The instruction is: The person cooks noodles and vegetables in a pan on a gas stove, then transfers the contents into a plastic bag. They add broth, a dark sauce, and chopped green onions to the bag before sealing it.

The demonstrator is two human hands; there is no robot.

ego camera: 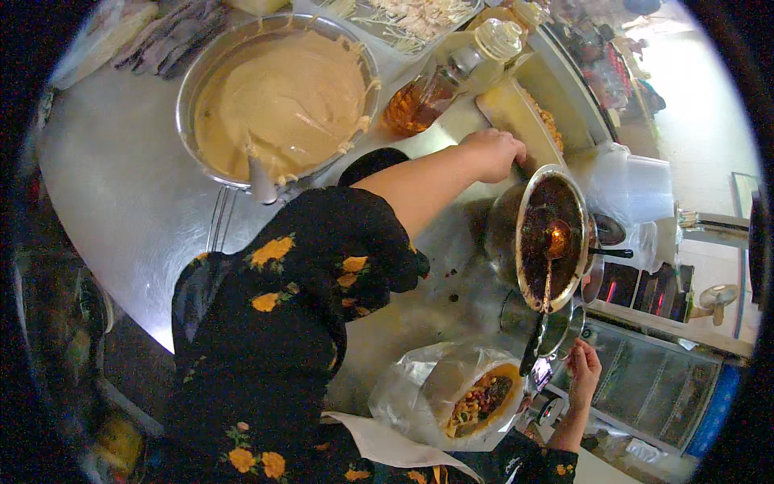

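Observation:
My left hand (pixel 496 156) reaches across the steel worktop, its fingers curled beside a yellowish container (pixel 514 109) of chopped nuts or similar bits. Something dark shows at the fingertips, but what it is cannot be made out. Close to that hand stands a metal pot (pixel 525 284) of dark red chili oil, with a ladle (pixel 556 241) resting in it. My right hand (pixel 584 370) is beyond the pot, fingers pinched near a metal rim; whether they hold anything is unclear. Nearer my body, a bowl of mixed food (pixel 481 405) sits inside a clear plastic bag (pixel 399 387).
A wide metal basin (pixel 181 115) of beige paste, with a utensil handle (pixel 261 181) in it, stands on my left. A bottle of amber liquid (pixel 417 103) and a tray of pale shreds (pixel 417 18) are beside it. Stacked clear plastic tubs (pixel 635 187) stand behind the pot.

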